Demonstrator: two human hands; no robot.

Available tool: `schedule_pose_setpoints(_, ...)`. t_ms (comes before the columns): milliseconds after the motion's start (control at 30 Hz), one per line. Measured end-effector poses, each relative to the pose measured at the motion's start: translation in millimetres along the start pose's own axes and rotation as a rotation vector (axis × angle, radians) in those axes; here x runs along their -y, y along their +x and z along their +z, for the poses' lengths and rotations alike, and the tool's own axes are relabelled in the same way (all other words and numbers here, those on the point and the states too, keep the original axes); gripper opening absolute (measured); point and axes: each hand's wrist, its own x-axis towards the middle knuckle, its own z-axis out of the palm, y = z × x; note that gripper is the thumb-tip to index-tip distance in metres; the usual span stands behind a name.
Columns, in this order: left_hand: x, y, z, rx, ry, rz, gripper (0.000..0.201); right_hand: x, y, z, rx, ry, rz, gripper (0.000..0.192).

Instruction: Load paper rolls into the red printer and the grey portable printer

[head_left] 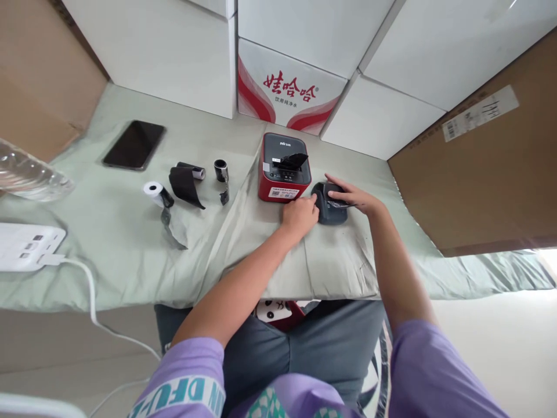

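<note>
A small dark grey rounded device [331, 213] lies on the cloth-covered surface; its exact kind is unclear. My right hand [354, 197] grips it from the right, thumb over the top and another finger stretched past its far side. A shiny dark strip shows under that palm. On the device's left edge rests my left hand [301, 218], fingers curled, fingertips pressed against it. Close behind my left hand stands a red and black label printer [282, 188], with a crumpled black strip [293, 161] sticking out of its top.
Left of the printer lie a white-ended paper roll [153, 190], a black ribbon roll [187, 181] and a smaller black roll [221, 170]. Farther left are a phone [134, 145], a white power bank [28, 247] with cable and a clear bottle [30, 174]. Cartons [483, 157] border the surface.
</note>
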Motion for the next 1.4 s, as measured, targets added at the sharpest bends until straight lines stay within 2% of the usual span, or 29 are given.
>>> schedule_pose_setpoints(133,0,-1,-0.6,0.012,-0.026,-0.015,0.047,-26,8,20,-0.14,0.289,-0.089,0.085)
schedule_pose_setpoints(267,-1,-1,-3.5,0.018,-0.046,-0.018,0.046,-41,3,43,-0.415,0.486,-0.116,0.083)
schedule_pose_setpoints(367,-1,0,-5.1,0.035,-0.052,-0.041,0.044,-48,-19,63,-0.652,0.494,-0.065,0.077)
schedule_pose_setpoints(433,-2,0,-5.0,0.042,-0.048,-0.046,0.043,-49,-36,81,-0.737,0.396,-0.027,0.078)
schedule_pose_setpoints(567,-4,0,-3.2,0.046,-0.042,-0.031,0.041,-36,-52,114,-0.797,-0.007,-0.113,0.109)
schedule_pose_setpoints(600,-4,0,-3.0,0.043,-0.052,-0.035,0.04,-31,-51,118,-0.825,-0.08,-0.137,0.113)
schedule_pose_setpoints(667,-5,0,-3.2,0.024,-0.103,-0.063,0.039,-21,-48,123,-0.876,-0.14,-0.157,0.106)
schedule_pose_setpoints(733,-5,1,-4.3,0.009,-0.222,-0.109,0.041,-15,-47,124,-0.903,-0.109,-0.142,0.1)
schedule_pose_setpoints(900,-6,0,-2.5,0.125,-0.705,-0.194,0.054,-17,-54,129,-0.92,0.072,-0.064,0.112)
schedule_pose_setpoints(967,-7,-1,2.7,0.101,-0.804,-0.208,0.051,-17,-57,132,-0.913,0.098,-0.054,0.111)
schedule_pose_setpoints(1133,-12,-2,18.1,-0.031,-0.901,-0.265,0.039,-8,-61,134,-0.911,0.081,-0.041,0.106)
schedule_pose_setpoints(1267,-14,-2,21.3,-0.047,-0.92,-0.275,0.035,-1,-63,133,-0.899,0.07,-0.086,0.095)
schedule_pose_setpoints(1400,-14,-3,19.1,-0.032,-0.883,-0.267,0.036,1,-64,134,-0.898,0.087,-0.09,0.094)
